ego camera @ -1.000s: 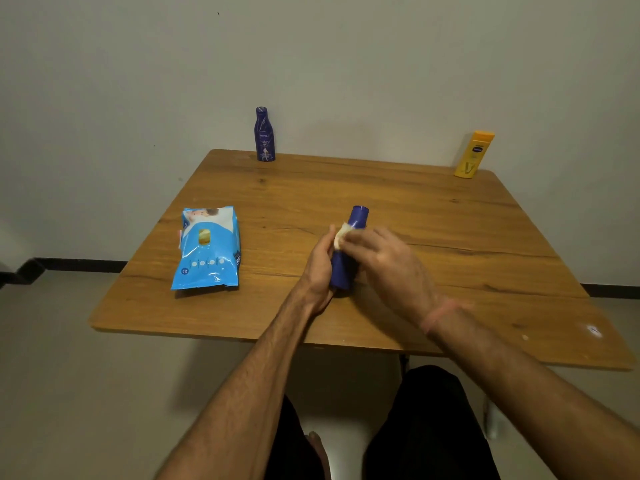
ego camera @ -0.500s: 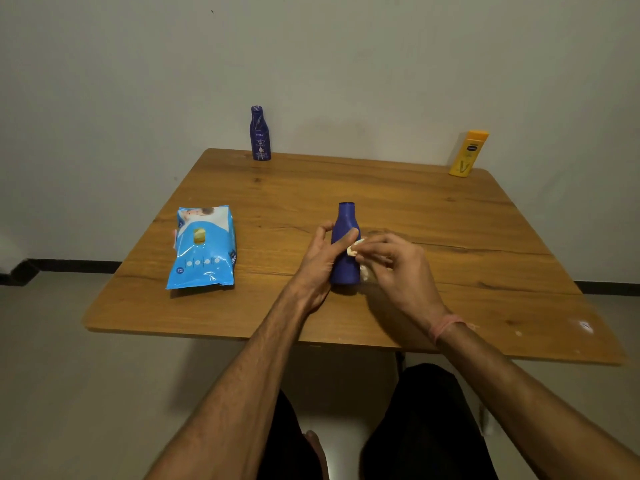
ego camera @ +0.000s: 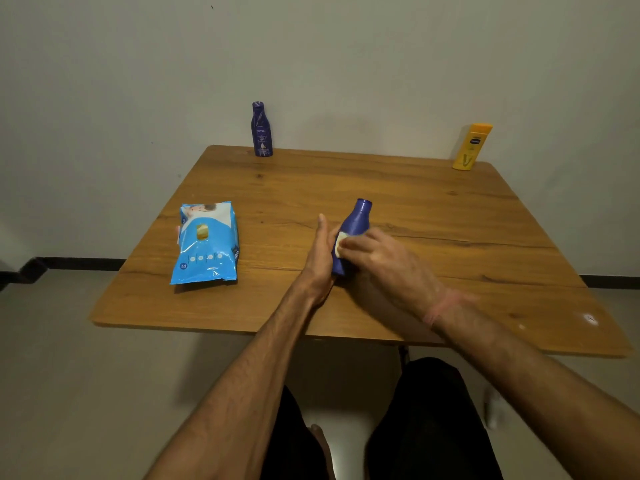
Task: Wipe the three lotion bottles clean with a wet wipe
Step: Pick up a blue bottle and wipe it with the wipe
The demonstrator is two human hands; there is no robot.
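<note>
**Inspector:** Where is the bottle being worked on?

**Observer:** The blue bottle (ego camera: 353, 230) stands near the middle of the wooden table (ego camera: 433, 216), leaning a little to the right, cap up. The left hand (ego camera: 320, 258) lies against its left side with fingers straight — flat contact, no curl visible. The right hand (ego camera: 384, 258) has its fingers bent over a small white wet wipe (ego camera: 340, 242), pressing it to the bottle's front.

**Inspector:** And the other two bottles?

**Observer:** The dark blue bottle (ego camera: 261, 130) stands upright at the far edge, by the wall. The yellow bottle (ego camera: 471, 147) stands at the far right corner, well apart from it — neither is touched.

**Inspector:** Anything else on the surface?

**Observer:** A light blue wipes pack (ego camera: 207, 244) lies flat to the left of the hands, near but not touching them. A pink band (ego camera: 438, 308) circles the right wrist.
</note>
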